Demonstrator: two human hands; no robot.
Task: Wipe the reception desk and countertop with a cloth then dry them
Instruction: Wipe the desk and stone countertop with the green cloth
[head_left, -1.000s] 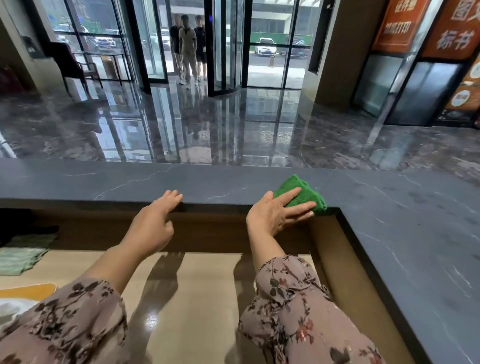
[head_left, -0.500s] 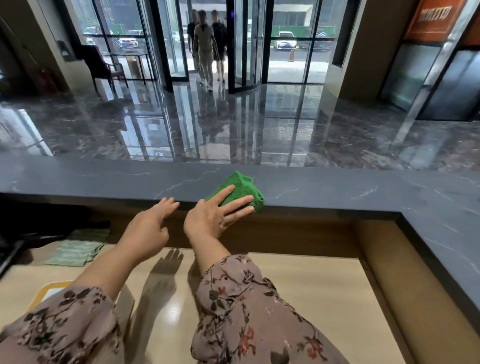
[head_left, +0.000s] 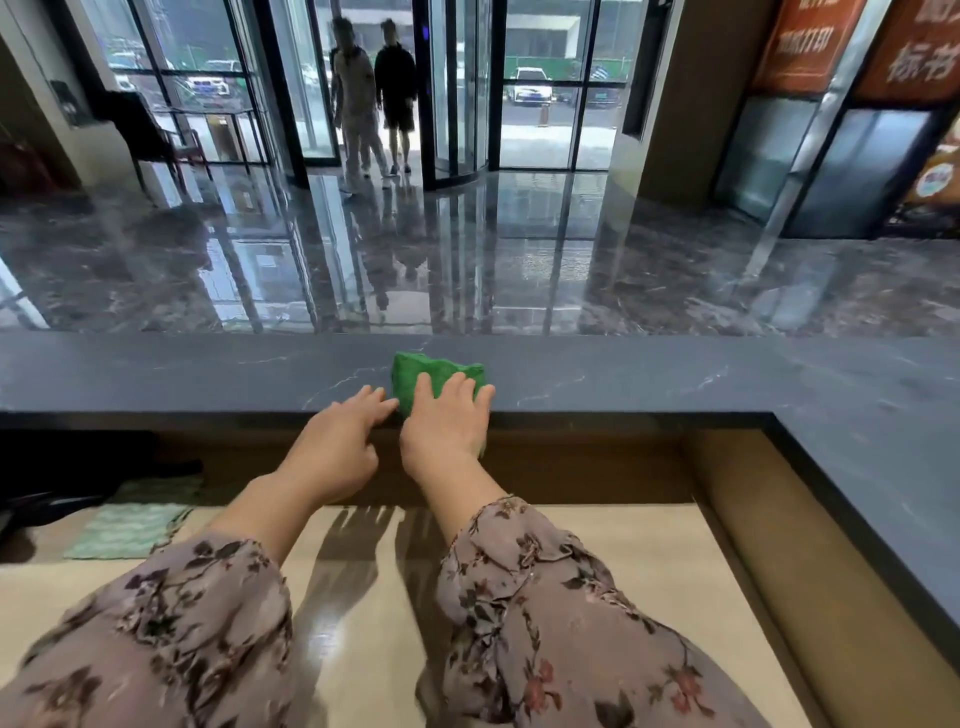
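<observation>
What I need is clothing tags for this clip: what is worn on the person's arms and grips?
Both arms wear loose sleeves, the left sleeve and right sleeve alike: greyish-mauve fabric printed with dark flowers and some red ones, gathered at the cuff. The left grip and right grip are bare: no gloves, rings or watch show.

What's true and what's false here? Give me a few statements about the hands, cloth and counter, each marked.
1. The right hand presses the green cloth on the dark countertop. True.
2. The left hand holds a second cloth. False: it holds nothing; its fingertips touch the countertop.
3. A pale green cloth lies on the lower beige desk, to the left. True.
4. The green cloth lies on the lower beige desk. False: it is at the raised countertop's near edge.
</observation>
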